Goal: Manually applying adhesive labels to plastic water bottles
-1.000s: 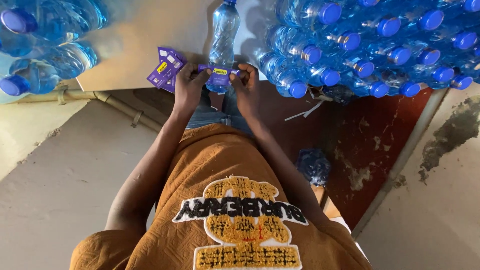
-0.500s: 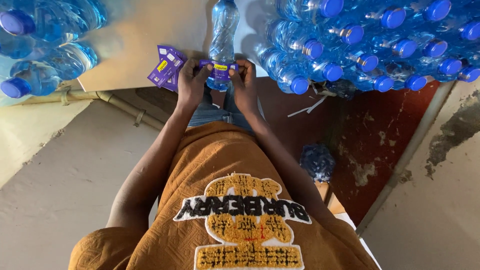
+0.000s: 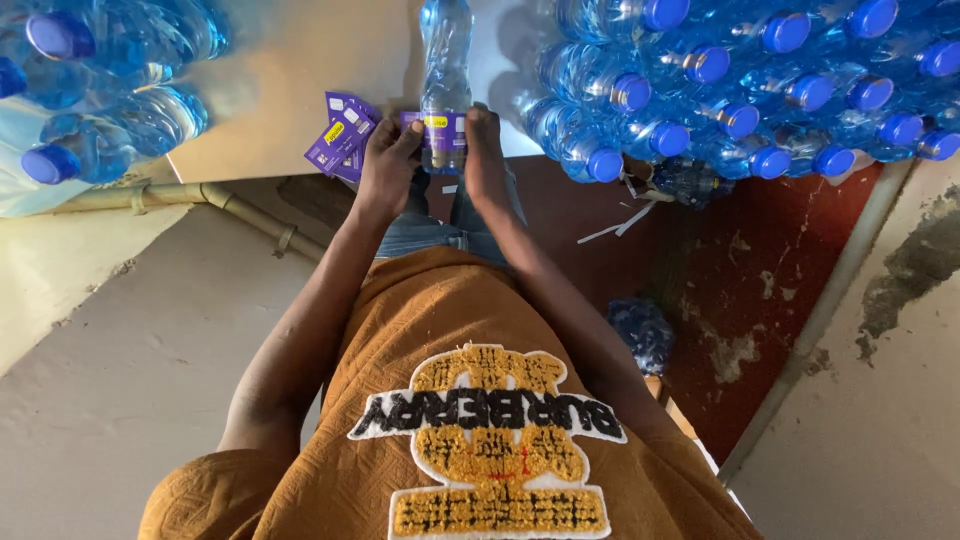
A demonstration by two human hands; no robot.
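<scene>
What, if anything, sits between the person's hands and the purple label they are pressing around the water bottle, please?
Nothing visible does. The left hand and right hand both touch the purple label, which wraps the lying water bottle. The spare purple labels lie off to the left hand's side, clear of the contact.

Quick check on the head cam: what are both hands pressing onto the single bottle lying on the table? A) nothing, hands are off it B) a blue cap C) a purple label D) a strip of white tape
C: the left hand and right hand hold a purple label with a yellow patch across the clear bottle; more purple labels lie beside the left hand.
</scene>
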